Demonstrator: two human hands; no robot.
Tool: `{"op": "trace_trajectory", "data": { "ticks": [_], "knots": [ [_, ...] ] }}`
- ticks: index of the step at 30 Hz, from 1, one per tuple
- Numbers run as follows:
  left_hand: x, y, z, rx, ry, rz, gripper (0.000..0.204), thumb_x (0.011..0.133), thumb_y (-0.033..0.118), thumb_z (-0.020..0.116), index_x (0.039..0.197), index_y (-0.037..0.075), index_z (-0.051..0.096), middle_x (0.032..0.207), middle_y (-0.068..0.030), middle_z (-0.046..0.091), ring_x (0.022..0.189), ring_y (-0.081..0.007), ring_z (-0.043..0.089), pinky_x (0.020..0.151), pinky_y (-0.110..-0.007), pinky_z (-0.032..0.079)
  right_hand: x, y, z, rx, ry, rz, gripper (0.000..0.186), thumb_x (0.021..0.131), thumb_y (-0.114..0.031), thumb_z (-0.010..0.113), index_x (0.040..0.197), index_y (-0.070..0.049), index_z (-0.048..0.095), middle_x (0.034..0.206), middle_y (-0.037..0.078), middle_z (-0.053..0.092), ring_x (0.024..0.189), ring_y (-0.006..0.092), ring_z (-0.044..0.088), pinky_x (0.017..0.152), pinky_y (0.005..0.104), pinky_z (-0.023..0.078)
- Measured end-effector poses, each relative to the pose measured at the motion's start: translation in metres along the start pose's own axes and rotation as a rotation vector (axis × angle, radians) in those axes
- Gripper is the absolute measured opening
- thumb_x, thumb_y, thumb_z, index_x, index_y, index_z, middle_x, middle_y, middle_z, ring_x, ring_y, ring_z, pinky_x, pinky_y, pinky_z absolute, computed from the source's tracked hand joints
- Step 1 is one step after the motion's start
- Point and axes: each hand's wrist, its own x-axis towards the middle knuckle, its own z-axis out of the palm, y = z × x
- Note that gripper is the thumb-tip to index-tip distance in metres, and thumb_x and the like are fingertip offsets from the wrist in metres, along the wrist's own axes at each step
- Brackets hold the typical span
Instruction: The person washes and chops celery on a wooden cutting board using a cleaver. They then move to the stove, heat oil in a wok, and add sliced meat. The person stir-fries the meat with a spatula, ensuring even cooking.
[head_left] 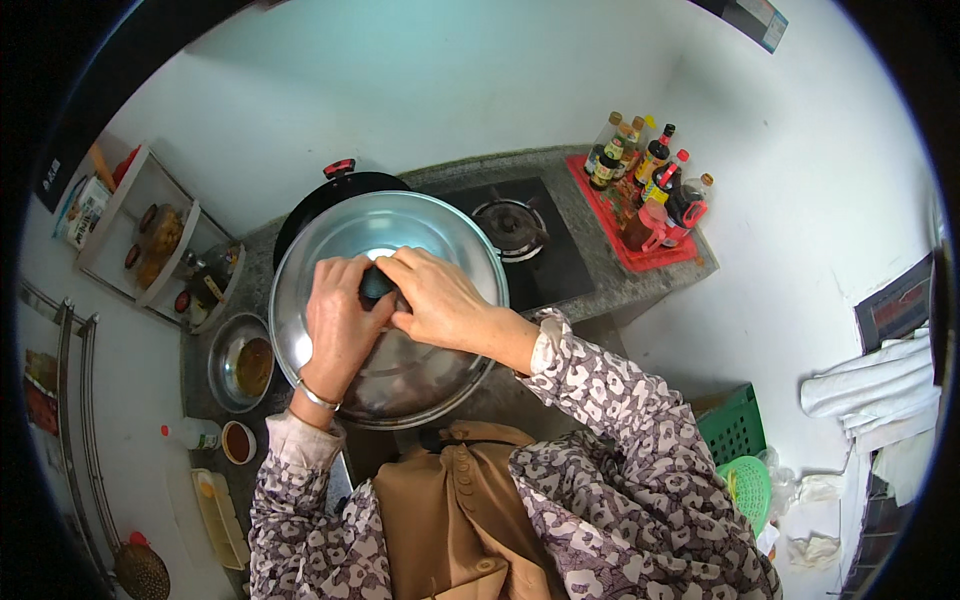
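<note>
A large round steel lid fills the centre of the view, its dark knob in the middle. My left hand, a silver bangle at its wrist, closes around the knob from the left. My right hand grips the same knob from the right, its fingers bent over the top and partly hiding it. Behind the lid, a black wok with a red-and-black handle sits at the left of the black gas hob, whose right burner is exposed. Whether the lid rests on anything underneath is hidden.
Bottles stand on a red tray at right. At left are a wall rack, steel bowl with yellow liquid, small bowl and hanging skimmer. Green baskets and white cloths sit lower right.
</note>
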Motion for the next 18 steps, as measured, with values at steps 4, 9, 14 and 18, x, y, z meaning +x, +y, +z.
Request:
{"op": "trace_trajectory", "data": {
  "ticks": [4,9,14,18],
  "knots": [
    [0.01,0.021,0.023,-0.061,-0.068,0.021,0.043,0.064,0.01,0.075,0.105,0.002,0.064,0.097,-0.0139,0.063,0.098,-0.0347,0.055,0.084,-0.042,0.047,-0.025,0.013,-0.012,-0.098,0.103,0.046,0.053,0.073,-0.008,0.07,0.122,0.002,0.053,0.099,0.015,0.057,0.091,0.0339,0.06,0.076,0.043,0.05],
    [0.024,0.056,0.051,-0.204,-0.067,0.055,0.043,0.062,0.004,0.071,0.104,0.002,0.06,0.092,-0.0162,0.065,0.096,-0.0356,0.057,0.081,-0.043,0.049,-0.057,0.03,-0.03,-0.287,0.138,0.183,0.051,0.07,-0.006,0.071,0.117,0.002,0.052,0.101,0.015,0.056,0.093,0.0311,0.06,0.073,0.0407,0.053],
    [0.028,0.085,0.082,-0.312,-0.128,0.069,0.048,0.065,0.004,0.07,0.11,0.004,0.058,0.106,-0.0158,0.062,0.102,-0.0361,0.058,0.082,-0.043,0.051,-0.083,0.058,-0.049,-0.442,0.282,0.245,0.044,0.072,-0.008,0.07,0.113,-0.004,0.054,0.095,0.014,0.059,0.085,0.0344,0.062,0.069,0.0444,0.052],
    [0.011,0.107,0.077,-0.437,-0.083,0.211,0.035,0.081,0.01,0.068,0.113,0.005,0.056,0.112,-0.0151,0.061,0.107,-0.0366,0.057,0.095,-0.046,0.045,-0.102,0.099,-0.071,-0.476,0.37,0.419,0.042,0.078,-0.025,0.075,0.11,-0.002,0.058,0.097,0.017,0.063,0.084,0.0348,0.064,0.071,0.0443,0.051]
  ]
}}
